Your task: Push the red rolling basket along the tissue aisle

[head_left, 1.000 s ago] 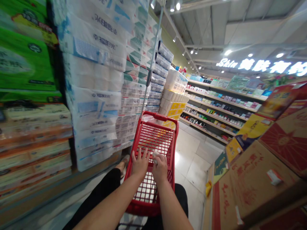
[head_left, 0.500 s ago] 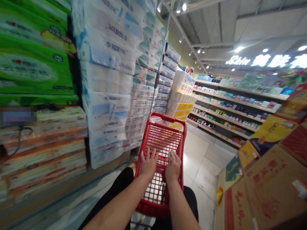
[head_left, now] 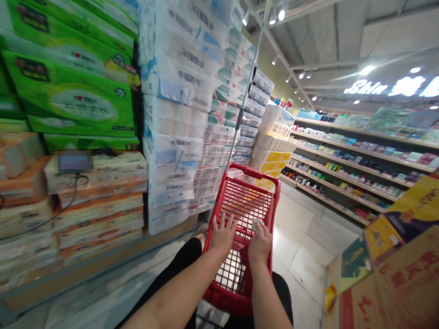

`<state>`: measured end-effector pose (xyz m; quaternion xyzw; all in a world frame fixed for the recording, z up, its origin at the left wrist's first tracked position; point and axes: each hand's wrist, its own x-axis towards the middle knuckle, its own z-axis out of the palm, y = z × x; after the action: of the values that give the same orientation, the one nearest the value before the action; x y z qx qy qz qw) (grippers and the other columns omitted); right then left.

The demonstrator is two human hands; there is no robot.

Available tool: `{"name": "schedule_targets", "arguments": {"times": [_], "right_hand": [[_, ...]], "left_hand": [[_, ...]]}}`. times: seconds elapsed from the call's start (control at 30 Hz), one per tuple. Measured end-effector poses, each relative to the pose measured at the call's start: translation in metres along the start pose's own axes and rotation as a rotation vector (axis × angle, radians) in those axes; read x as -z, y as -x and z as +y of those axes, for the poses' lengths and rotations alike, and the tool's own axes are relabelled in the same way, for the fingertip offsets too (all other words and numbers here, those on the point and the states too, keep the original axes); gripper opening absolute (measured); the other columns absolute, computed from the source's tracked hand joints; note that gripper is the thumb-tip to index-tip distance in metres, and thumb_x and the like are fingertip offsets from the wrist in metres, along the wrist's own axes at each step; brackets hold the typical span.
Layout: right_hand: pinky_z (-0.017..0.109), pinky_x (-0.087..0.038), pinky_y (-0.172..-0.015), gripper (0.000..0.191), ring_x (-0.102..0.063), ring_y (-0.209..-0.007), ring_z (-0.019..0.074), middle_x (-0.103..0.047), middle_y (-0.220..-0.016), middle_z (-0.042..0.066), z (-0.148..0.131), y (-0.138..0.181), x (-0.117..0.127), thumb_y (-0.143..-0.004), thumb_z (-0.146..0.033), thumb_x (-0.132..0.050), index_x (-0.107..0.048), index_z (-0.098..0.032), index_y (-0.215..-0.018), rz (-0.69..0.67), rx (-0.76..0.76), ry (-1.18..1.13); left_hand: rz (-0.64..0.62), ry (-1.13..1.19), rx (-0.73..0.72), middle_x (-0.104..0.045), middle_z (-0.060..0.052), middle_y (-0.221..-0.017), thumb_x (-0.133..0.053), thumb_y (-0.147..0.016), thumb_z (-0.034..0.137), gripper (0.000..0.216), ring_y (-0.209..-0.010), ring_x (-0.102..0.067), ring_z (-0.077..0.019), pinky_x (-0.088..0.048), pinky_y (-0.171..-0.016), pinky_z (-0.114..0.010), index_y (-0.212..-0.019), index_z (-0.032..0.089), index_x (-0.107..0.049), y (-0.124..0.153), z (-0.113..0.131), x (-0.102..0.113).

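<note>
A red shopping cart [head_left: 247, 192] stands in front of me in a store aisle, its wire basket showing nothing inside. My left hand [head_left: 223, 234] rests on the cart's near edge with its fingers spread flat over the wire. My right hand [head_left: 260, 240] lies beside it on the same edge, fingers curled around a small whitish object [head_left: 256, 223] that I cannot make out. A thin metal pole [head_left: 247, 87] rises from the cart's far end toward the ceiling.
Tall stacks of packaged toilet paper [head_left: 178, 114] and green tissue packs [head_left: 72, 96] line the left. Cardboard boxes [head_left: 401, 283] crowd the right foreground. Product shelves [head_left: 346, 169] run along the far right. Pale floor tiles [head_left: 302, 246] stretch ahead.
The cart and both hands have rolled forward along the aisle, and my view has swung left. The hands keep the same grip on the cart.
</note>
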<state>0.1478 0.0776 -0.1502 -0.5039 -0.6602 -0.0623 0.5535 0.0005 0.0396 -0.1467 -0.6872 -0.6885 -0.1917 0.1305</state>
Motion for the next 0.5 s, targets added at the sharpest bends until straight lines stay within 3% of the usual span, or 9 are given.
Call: {"name": "schedule_targets", "arguments": {"times": [0.1,0.33,0.43,0.5], "right_hand": [[0.045,-0.043,-0.096,0.039,-0.054,-0.111,0.0278,-0.062,-0.116,0.018,-0.002,0.0,0.002,-0.08,-0.009,-0.04,-0.068,-0.011,-0.108,-0.03,0.01,-0.003],[0.041,-0.045,-0.096,0.041,-0.055,-0.111,0.0217,-0.063,-0.119,0.01,-0.02,0.013,-0.004,-0.083,-0.01,-0.041,-0.068,-0.021,-0.111,-0.271,0.228,-0.196],[0.041,-0.046,-0.096,0.042,-0.055,-0.111,0.021,-0.064,-0.119,0.009,-0.019,0.013,-0.004,-0.082,-0.01,-0.041,-0.068,-0.022,-0.111,-0.27,0.228,-0.214],[0.041,-0.045,-0.096,0.041,-0.055,-0.111,0.0219,-0.064,-0.118,0.01,-0.014,0.01,-0.001,-0.081,-0.009,-0.041,-0.069,-0.02,-0.109,-0.202,0.168,-0.167]], "left_hand": [[0.008,-0.005,0.013,-0.034,-0.002,-0.153,-0.034,-0.095,0.025,0.046,-0.141,-0.027,-0.0355,-0.017,-0.111,-0.069,-0.14,0.032,-0.045,0.001,0.0,-0.001],[0.036,-0.008,0.016,-0.036,0.0,-0.152,-0.033,-0.094,0.019,0.049,-0.14,-0.028,-0.0331,-0.016,-0.111,-0.068,-0.14,0.035,-0.044,0.003,0.0,-0.006],[0.035,-0.005,0.013,-0.036,0.0,-0.152,-0.033,-0.094,0.02,0.049,-0.14,-0.028,-0.0343,-0.016,-0.111,-0.068,-0.14,0.034,-0.045,0.004,0.0,-0.003],[0.024,-0.004,0.011,-0.036,-0.002,-0.152,-0.034,-0.094,0.022,0.048,-0.141,-0.027,-0.0344,-0.015,-0.111,-0.069,-0.139,0.034,-0.045,0.004,0.002,0.0]]}}
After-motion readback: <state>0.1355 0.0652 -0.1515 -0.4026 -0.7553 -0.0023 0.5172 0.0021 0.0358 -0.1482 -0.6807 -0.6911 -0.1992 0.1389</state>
